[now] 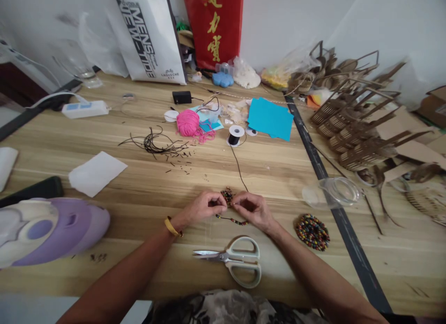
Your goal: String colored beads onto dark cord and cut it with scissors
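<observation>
My left hand (204, 207) and my right hand (253, 208) meet over the wooden table (146, 189), both pinched on a small beaded piece (227, 195) strung on black cord. A short strand of coloured beads (232, 220) hangs below between the hands. The black cord (239, 168) runs from the piece up to a spool (236, 135). A yellow band sits on my left wrist (172, 227).
Scissors (232, 260) lie just in front of my hands. A lid of mixed beads (312, 231) and a clear container (339, 191) sit to the right. Pink yarn (188, 123), cut cord scraps (156, 143), blue paper (270, 118), white paper (96, 172), a purple object (49, 231).
</observation>
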Demonstrator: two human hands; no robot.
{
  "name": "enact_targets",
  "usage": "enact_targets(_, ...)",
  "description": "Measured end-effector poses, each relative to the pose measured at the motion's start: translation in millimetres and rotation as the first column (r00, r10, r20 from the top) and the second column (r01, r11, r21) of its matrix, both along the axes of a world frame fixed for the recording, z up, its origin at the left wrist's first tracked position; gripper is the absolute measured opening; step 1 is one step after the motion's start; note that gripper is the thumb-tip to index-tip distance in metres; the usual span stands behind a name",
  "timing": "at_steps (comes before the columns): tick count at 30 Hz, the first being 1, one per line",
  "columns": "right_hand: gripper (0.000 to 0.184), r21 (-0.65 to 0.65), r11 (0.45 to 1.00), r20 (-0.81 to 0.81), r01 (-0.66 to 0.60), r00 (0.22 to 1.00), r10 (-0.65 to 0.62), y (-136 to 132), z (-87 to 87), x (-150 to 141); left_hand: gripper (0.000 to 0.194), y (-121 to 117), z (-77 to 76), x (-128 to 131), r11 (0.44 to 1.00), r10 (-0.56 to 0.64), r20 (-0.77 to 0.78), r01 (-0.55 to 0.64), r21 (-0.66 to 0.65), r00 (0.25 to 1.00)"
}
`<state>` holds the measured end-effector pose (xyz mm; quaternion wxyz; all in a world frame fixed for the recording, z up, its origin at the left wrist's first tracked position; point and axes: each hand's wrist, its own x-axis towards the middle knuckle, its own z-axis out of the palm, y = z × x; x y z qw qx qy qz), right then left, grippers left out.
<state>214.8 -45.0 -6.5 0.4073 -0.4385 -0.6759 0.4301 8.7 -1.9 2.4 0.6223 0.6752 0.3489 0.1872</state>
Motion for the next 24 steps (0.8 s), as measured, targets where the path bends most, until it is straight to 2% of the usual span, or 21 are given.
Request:
enact_targets(8, 0.015, 0.125, 0.991, 0.085, -0.049, 0.996, 0.038, 0.0, 3.8, -1.4, 0.018, 0.7, 0.9, -1.3, 1.0, -0.01, 0.015, 0.01, -0.012, 1.0)
enact_targets(24, 0.009, 0.136, 0.987, 0.096, -0.086, 0.993, 0.074, -1.0, -0.2, -2.4, 0.017, -0.6, -1.9, -1.4, 1.0, -0.012, 0.037, 0.011, 0.01, 0.999)
